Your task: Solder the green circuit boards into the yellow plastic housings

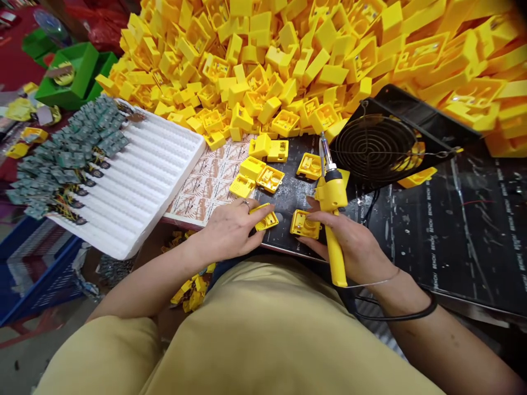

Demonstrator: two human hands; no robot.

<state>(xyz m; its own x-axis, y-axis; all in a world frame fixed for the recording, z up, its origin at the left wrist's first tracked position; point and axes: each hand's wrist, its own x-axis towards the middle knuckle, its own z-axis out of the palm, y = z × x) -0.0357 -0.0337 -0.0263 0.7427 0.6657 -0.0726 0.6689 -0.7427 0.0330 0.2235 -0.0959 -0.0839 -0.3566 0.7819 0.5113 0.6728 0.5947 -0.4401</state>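
Note:
My left hand (230, 230) grips a small open yellow plastic case (266, 217) between thumb and fingers at the table's near edge. My right hand (349, 241) is closed around a yellow soldering iron (335, 241), its metal tip pointing away from me. The fingers of that same hand also reach round a second open yellow case (303, 225), with small metal parts inside. Just beyond my hands lie more yellow cases, among them an open one with a round grille of holes (270, 179) and another near the iron (309, 165).
A big heap of yellow cases (255, 71) fills the back. On the left, a white foam tray (144, 181) carries many wired green circuit boards (69, 159). A black fan (374, 145) stands right of the iron. Green bins (68, 74) and a blue crate (37, 269) are farther left.

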